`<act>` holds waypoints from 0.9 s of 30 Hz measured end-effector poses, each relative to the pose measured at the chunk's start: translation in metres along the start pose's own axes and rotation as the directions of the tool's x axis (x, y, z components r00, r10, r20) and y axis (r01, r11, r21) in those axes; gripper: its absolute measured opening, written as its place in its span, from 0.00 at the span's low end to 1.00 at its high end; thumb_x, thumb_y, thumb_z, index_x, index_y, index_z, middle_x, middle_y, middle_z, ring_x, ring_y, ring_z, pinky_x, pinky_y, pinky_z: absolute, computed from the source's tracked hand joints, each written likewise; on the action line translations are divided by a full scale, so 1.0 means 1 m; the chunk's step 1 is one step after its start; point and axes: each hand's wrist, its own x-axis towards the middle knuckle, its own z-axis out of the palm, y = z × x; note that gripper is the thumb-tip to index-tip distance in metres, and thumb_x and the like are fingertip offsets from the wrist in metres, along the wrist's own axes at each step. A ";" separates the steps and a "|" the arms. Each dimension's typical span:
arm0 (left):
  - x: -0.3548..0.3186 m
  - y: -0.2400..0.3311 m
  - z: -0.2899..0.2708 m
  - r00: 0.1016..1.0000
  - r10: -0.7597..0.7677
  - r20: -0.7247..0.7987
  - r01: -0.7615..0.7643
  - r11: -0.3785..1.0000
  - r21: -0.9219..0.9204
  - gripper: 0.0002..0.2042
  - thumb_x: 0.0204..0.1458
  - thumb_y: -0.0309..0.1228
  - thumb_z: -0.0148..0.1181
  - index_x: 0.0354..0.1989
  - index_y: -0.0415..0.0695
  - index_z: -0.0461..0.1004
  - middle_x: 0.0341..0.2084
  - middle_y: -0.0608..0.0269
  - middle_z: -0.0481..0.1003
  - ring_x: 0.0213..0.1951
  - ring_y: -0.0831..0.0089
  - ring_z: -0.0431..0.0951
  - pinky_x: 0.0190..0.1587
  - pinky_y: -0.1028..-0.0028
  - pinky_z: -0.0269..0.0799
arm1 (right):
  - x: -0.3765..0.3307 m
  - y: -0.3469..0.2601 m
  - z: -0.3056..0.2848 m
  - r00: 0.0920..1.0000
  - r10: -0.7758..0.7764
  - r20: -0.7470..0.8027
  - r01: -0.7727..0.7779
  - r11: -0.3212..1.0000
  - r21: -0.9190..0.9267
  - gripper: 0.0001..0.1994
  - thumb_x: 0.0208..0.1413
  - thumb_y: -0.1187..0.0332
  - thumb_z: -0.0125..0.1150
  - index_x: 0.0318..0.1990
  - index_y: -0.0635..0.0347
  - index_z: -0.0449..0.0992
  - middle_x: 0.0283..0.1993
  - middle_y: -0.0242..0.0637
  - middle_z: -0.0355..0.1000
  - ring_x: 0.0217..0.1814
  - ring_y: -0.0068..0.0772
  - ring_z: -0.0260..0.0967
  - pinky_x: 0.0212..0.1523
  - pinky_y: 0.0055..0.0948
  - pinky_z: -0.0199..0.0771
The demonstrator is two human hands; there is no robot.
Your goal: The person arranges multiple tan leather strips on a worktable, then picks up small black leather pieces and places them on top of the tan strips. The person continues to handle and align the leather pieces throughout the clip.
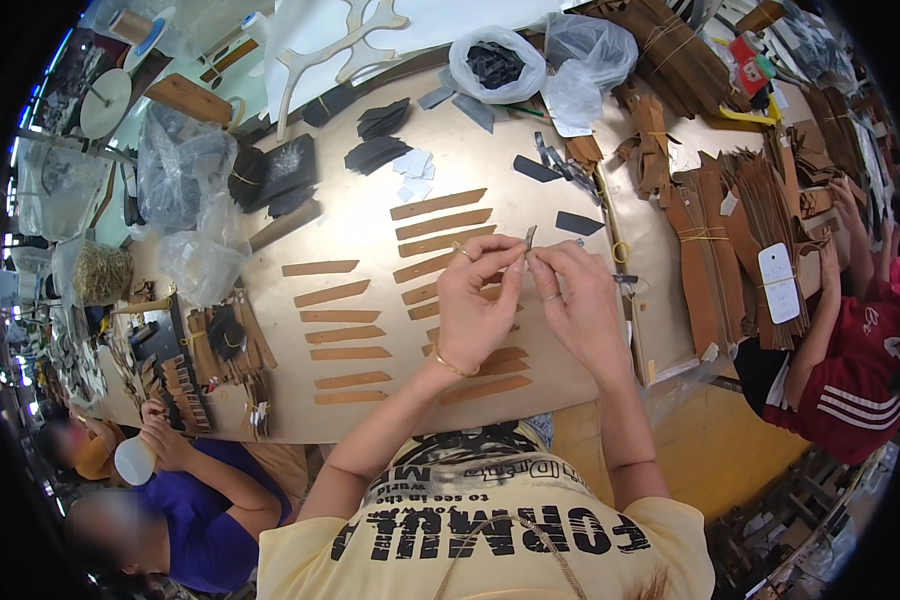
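Observation:
My left hand point(478, 300) and my right hand point(578, 305) meet above the table, fingertips pinched on a small dark strip point(531, 236) held between them. Its lower part is hidden by my fingers. Beneath my hands, brown leather strips point(442, 224) with slanted ends lie in a column, partly covered by my left hand. A second column of similar strips point(342, 332) lies to the left. Beyond my right hand are loose dark pieces point(578, 223) and a few narrow dark bits point(553, 158).
Stacks of dark pieces point(378, 154) and white slips point(415, 170) lie at the back. A plastic bag of black pieces point(497, 62) stands behind them. Bundled brown leather point(708, 225) is at right. Co-workers sit at left, in a purple shirt point(210, 540), and right, in a red shirt point(840, 370).

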 end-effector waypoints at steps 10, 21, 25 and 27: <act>0.005 -0.005 0.004 0.993 -0.121 0.008 0.121 0.986 -0.111 0.08 0.58 0.21 0.58 0.43 0.36 0.81 0.45 0.58 0.75 0.41 0.76 0.78 0.35 0.80 0.79 | 0.006 0.005 0.006 1.000 -0.022 -0.016 0.021 0.998 -0.053 0.05 0.57 0.70 0.60 0.36 0.61 0.77 0.32 0.36 0.74 0.32 0.40 0.70 0.39 0.36 0.62; 0.034 -0.013 -0.039 0.918 -0.224 -0.328 0.174 0.969 -0.175 0.10 0.63 0.28 0.55 0.45 0.37 0.80 0.31 0.62 0.79 0.33 0.78 0.78 0.31 0.77 0.76 | 0.009 0.031 0.001 0.993 0.106 -0.043 -0.100 0.986 0.133 0.04 0.57 0.70 0.59 0.35 0.60 0.77 0.32 0.35 0.74 0.31 0.37 0.71 0.39 0.34 0.64; 0.037 -0.014 -0.036 0.946 -0.135 -0.293 0.097 0.985 -0.140 0.09 0.61 0.25 0.57 0.45 0.37 0.80 0.37 0.60 0.78 0.36 0.78 0.78 0.33 0.79 0.77 | 0.013 0.031 -0.003 0.996 0.084 -0.035 -0.080 0.992 0.094 0.04 0.58 0.71 0.59 0.35 0.61 0.76 0.32 0.36 0.73 0.31 0.37 0.70 0.38 0.35 0.64; 0.029 -0.014 -0.011 0.979 -0.094 -0.183 0.079 0.993 -0.088 0.08 0.58 0.22 0.58 0.44 0.38 0.81 0.40 0.60 0.78 0.36 0.79 0.78 0.34 0.79 0.76 | 0.014 0.027 -0.005 0.998 0.056 -0.004 -0.056 0.998 0.042 0.04 0.58 0.71 0.58 0.36 0.61 0.76 0.33 0.36 0.73 0.31 0.39 0.70 0.39 0.35 0.64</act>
